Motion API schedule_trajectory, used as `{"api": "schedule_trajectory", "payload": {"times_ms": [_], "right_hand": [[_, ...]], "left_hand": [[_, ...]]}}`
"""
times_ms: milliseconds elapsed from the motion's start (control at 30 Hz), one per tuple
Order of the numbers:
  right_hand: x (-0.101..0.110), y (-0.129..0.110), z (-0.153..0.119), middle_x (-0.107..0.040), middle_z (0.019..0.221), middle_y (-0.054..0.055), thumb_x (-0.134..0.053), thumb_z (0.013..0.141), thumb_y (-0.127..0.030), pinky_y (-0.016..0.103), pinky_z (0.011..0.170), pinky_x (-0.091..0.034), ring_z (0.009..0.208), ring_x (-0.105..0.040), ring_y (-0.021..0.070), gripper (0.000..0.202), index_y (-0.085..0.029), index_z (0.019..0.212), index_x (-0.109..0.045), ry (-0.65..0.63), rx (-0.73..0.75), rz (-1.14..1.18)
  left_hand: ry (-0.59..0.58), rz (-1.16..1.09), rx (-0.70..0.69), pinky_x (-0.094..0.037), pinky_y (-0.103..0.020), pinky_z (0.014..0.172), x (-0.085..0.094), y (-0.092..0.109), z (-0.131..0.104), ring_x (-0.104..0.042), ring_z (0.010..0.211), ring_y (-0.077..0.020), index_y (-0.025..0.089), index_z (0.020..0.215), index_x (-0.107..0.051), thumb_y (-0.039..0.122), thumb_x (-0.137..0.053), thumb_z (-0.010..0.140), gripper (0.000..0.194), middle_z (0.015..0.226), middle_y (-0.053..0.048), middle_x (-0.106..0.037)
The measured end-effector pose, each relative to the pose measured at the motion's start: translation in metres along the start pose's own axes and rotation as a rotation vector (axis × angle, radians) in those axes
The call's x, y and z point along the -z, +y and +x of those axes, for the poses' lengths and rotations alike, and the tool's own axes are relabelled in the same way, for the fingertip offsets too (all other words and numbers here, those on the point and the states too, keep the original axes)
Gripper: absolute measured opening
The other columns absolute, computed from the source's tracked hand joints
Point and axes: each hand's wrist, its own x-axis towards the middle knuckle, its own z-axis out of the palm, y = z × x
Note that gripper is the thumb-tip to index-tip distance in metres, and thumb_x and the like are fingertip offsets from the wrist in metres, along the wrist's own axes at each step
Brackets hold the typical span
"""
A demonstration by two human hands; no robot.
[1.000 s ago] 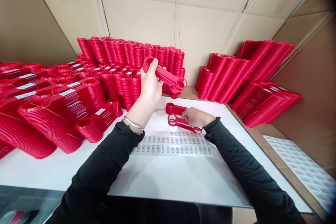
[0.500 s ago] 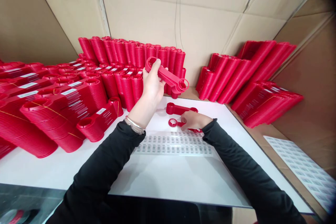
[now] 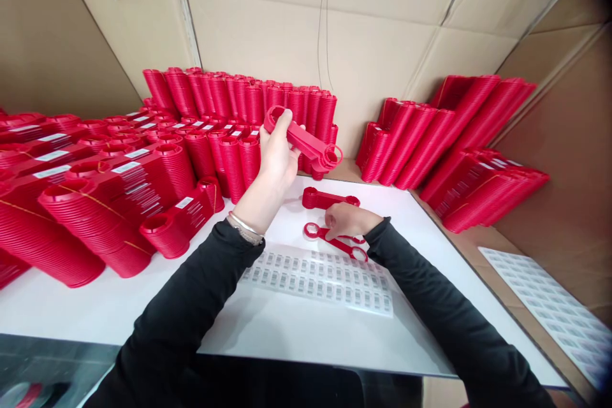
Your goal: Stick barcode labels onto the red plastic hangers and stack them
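Note:
My left hand (image 3: 277, 156) is raised above the table, closed round a short stack of red plastic pieces (image 3: 306, 140) with a ring at each end. Lower down, my right hand (image 3: 348, 219) pinches the middle of a single flat red piece (image 3: 340, 244), whose two rings show on either side of the fingers. Part of another red ring shows just beyond it. Behind this hand lies a small red stack (image 3: 325, 199). Nearer to me, a sheet of small barcode labels (image 3: 315, 280) lies flat on the white table (image 3: 306, 331).
Tall banded red stacks (image 3: 119, 217), many with white labels, crowd the left and back. More red stacks (image 3: 430, 140) lean at the back right. A second label sheet (image 3: 549, 306) rests on cardboard at the right. Cardboard walls (image 3: 258, 25) enclose the table.
My right hand has shifted slightly left, and the flat piece has turned, its right ring now nearer to me. The label sheet has slid towards me and tilted. My left hand stays put.

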Motion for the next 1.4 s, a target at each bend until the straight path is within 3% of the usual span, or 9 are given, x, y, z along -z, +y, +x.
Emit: {"api": "schedule_trajectory", "payload": {"times_ms": [133, 300, 500, 700, 833, 1000, 1100, 1267, 1400], "right_hand": [[0.0, -0.006, -0.002, -0.068, 0.079, 0.009, -0.062, 0.065, -0.024, 0.024, 0.056, -0.038, 0.068, -0.059, 0.0183, 0.022, -0.012, 0.082, -0.07, 0.0, 0.02, -0.016], [0.002, -0.01, -0.005, -0.066, 0.071, 0.008, -0.06, 0.069, -0.032, 0.026, 0.054, -0.036, 0.063, -0.057, 0.0175, 0.023, -0.012, 0.075, -0.07, 0.018, 0.021, -0.022], [-0.009, -0.022, -0.004, -0.063, 0.071, 0.008, -0.062, 0.066, -0.032, 0.027, 0.054, -0.035, 0.064, -0.054, 0.0178, 0.021, -0.012, 0.074, -0.066, 0.069, -0.045, -0.026], [-0.015, -0.021, 0.001, -0.057, 0.062, 0.004, -0.064, 0.06, -0.029, 0.025, 0.049, -0.032, 0.057, -0.049, 0.0146, 0.015, -0.014, 0.064, -0.06, 0.073, -0.015, 0.036], [-0.003, -0.007, -0.004, -0.054, 0.059, 0.001, -0.065, 0.06, -0.029, 0.024, 0.048, -0.031, 0.053, -0.045, 0.0116, 0.016, -0.015, 0.062, -0.058, 0.123, 0.039, 0.107], [0.032, 0.018, -0.012, -0.056, 0.065, 0.0, -0.052, 0.072, -0.027, 0.022, 0.052, -0.034, 0.057, -0.046, 0.0103, 0.021, -0.013, 0.081, -0.063, 0.277, 0.074, 0.173], [0.051, 0.024, 0.0, -0.057, 0.065, 0.001, -0.052, 0.072, -0.028, 0.023, 0.054, -0.034, 0.058, -0.047, 0.0112, 0.022, -0.013, 0.08, -0.065, 0.361, 0.103, 0.148], [0.053, 0.022, 0.035, -0.062, 0.066, 0.002, -0.055, 0.067, -0.02, 0.024, 0.058, -0.037, 0.06, -0.052, 0.0131, 0.015, -0.014, 0.072, -0.067, 0.282, 0.158, 0.1], [0.046, 0.026, 0.047, -0.065, 0.072, 0.004, -0.054, 0.068, -0.019, 0.023, 0.059, -0.038, 0.064, -0.055, 0.0144, 0.018, -0.013, 0.076, -0.069, 0.227, 0.172, 0.095]], "left_hand": [[-0.019, 0.001, 0.002, -0.047, -0.03, 0.083, 0.001, 0.0, 0.0, -0.061, 0.09, -0.0181, 0.024, 0.086, -0.046, 0.022, -0.077, 0.062, 0.039, 0.078, 0.002, -0.059], [-0.021, 0.025, 0.005, -0.048, -0.029, 0.08, 0.002, -0.001, 0.001, -0.062, 0.085, -0.0168, 0.024, 0.087, -0.045, 0.023, -0.076, 0.063, 0.039, 0.076, 0.002, -0.058], [-0.027, 0.033, -0.008, -0.048, -0.029, 0.078, 0.002, -0.003, 0.001, -0.061, 0.083, -0.0161, 0.024, 0.086, -0.045, 0.025, -0.076, 0.063, 0.038, 0.076, 0.002, -0.057], [-0.023, 0.042, -0.004, -0.048, -0.03, 0.079, 0.0, -0.002, -0.003, -0.061, 0.084, -0.016, 0.024, 0.086, -0.044, 0.025, -0.075, 0.064, 0.038, 0.076, 0.002, -0.057], [-0.016, 0.034, -0.006, -0.047, -0.031, 0.081, 0.0, 0.001, -0.002, -0.061, 0.087, -0.0166, 0.024, 0.086, -0.045, 0.024, -0.075, 0.064, 0.038, 0.076, 0.002, -0.058], [-0.011, 0.002, -0.033, -0.048, -0.029, 0.08, 0.0, 0.006, 0.002, -0.062, 0.083, -0.0161, 0.025, 0.09, -0.046, 0.025, -0.075, 0.065, 0.039, 0.077, 0.002, -0.058], [-0.013, 0.005, -0.03, -0.049, -0.028, 0.077, -0.002, 0.009, 0.001, -0.061, 0.078, -0.0145, 0.025, 0.091, -0.045, 0.026, -0.074, 0.066, 0.038, 0.075, 0.002, -0.057], [-0.024, -0.031, -0.038, -0.05, -0.028, 0.077, -0.004, 0.014, -0.001, -0.061, 0.079, -0.014, 0.024, 0.089, -0.044, 0.024, -0.073, 0.067, 0.036, 0.077, 0.003, -0.056], [-0.015, -0.02, -0.017, -0.05, -0.028, 0.077, -0.005, 0.014, -0.001, -0.062, 0.085, -0.0155, 0.025, 0.094, -0.044, 0.026, -0.072, 0.068, 0.038, 0.085, 0.001, -0.058]]}}
